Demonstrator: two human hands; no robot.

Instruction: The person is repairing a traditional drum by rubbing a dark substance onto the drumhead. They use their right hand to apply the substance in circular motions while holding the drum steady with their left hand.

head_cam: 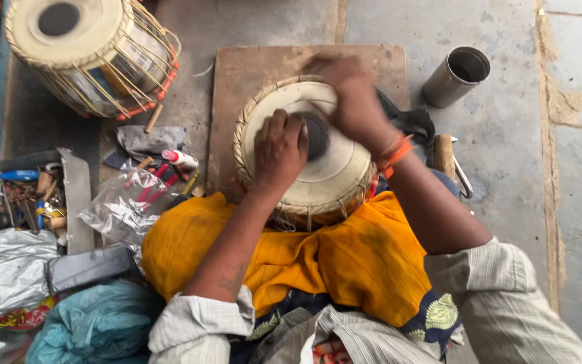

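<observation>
A person is sitting on the floor (506, 135) with a small drum (318, 175) resting against an orange cloth (365, 259) on the lap, its lower edge over a wooden board (250, 67). The left hand (279, 149) is lying curled on the pale drum skin, fingers bent and pressing down beside the dark round patch (316, 135) at its centre, grasping nothing that can be made out. The right hand (353, 94) is blurring with motion over the far side of the skin; whether it is gripping a small tool or rubbing bare cannot be told. The dark patch is already showing on the skin and the lacing around the rim looks complete, so the drum appears well along, with the surface work under way. A second, larger drum (92, 50) is lying at the upper left, a metal cup (457, 75) is standing at the upper right, and a tray of tools (31, 199) is sitting to the left.
</observation>
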